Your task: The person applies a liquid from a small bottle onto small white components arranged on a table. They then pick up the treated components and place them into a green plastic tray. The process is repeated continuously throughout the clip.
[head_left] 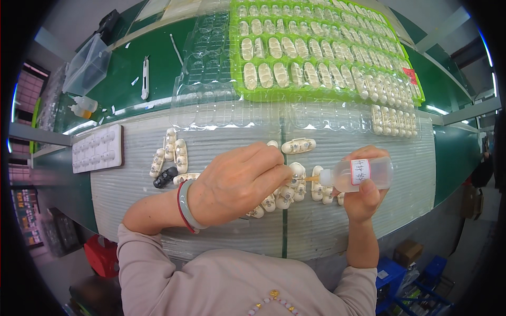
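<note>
My right hand (363, 197) is wrapped round a translucent squeeze bottle (375, 174) with a paper label, tipped on its side. Its thin amber nozzle points left and meets a cream plastic oval part (297, 171) bearing small metal pieces. Beside that part, my left hand (240, 176) is closed, fingertips pinched together; what they hold is hidden. More cream oval parts (284, 196) lie in a row under and between the hands. Another cream part (299, 146) lies just beyond my fingers, and several cream parts (181, 155) cluster left of my left wrist with a black part (165, 178).
Clear blister trays (221, 108) lie across the far side of the ribbed mat (132, 197). A bright green tray (327, 90) holds rows of cream parts. At left are a white holder block (98, 149), a utility knife (145, 79), small bottles (84, 107) and a clear bin (88, 64).
</note>
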A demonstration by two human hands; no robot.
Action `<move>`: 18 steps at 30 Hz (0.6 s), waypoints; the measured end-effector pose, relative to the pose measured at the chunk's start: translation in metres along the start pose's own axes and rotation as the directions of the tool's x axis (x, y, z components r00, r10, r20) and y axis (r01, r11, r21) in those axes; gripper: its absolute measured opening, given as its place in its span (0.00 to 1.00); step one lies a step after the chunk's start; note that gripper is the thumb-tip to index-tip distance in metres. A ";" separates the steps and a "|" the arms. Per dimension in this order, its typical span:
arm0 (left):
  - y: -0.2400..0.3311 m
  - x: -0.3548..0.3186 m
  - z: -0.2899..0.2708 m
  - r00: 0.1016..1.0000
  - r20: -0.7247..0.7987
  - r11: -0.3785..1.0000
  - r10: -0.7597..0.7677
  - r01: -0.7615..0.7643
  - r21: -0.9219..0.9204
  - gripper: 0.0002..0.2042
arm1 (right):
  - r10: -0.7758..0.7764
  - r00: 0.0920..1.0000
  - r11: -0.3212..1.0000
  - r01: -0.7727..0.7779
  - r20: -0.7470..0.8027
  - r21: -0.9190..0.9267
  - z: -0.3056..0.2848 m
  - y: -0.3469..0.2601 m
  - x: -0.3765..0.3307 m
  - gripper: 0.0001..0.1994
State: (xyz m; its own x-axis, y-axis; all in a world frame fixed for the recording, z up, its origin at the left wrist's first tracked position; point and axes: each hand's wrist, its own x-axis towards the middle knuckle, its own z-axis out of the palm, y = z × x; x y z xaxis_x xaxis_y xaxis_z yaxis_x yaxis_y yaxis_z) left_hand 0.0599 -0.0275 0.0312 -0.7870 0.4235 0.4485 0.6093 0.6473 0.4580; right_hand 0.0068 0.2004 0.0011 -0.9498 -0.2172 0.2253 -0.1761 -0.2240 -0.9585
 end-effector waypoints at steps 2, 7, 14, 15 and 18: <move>0.000 0.001 0.000 1.000 -0.001 1.000 0.007 -0.007 0.012 0.12 | -0.038 0.998 0.997 0.041 0.058 -0.062 -0.006 0.005 0.001 0.23; 0.000 0.000 0.000 1.000 -0.004 1.000 0.022 -0.022 0.022 0.11 | -0.043 0.998 0.997 0.045 0.044 -0.062 -0.007 0.006 0.000 0.23; 0.000 0.000 -0.001 1.000 0.003 1.000 -0.003 0.003 0.021 0.10 | -0.047 0.998 0.996 0.050 0.043 -0.080 -0.009 0.006 0.000 0.23; 0.000 0.000 -0.001 1.000 0.001 1.000 -0.007 0.007 0.023 0.10 | -0.045 0.998 0.996 0.048 0.042 -0.074 -0.009 0.006 0.000 0.23; -0.001 0.001 -0.001 1.000 0.013 1.000 -0.013 0.012 0.027 0.10 | -0.021 1.000 0.999 0.022 0.018 -0.037 -0.007 0.004 0.000 0.22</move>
State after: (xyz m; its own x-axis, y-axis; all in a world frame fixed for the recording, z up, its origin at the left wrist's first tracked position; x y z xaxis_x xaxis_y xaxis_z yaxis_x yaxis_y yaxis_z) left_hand 0.0583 -0.0280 0.0317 -0.7960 0.4236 0.4324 0.5967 0.6694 0.4425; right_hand 0.0040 0.2058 -0.0037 -0.9411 -0.2294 0.2485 -0.2062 -0.1931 -0.9593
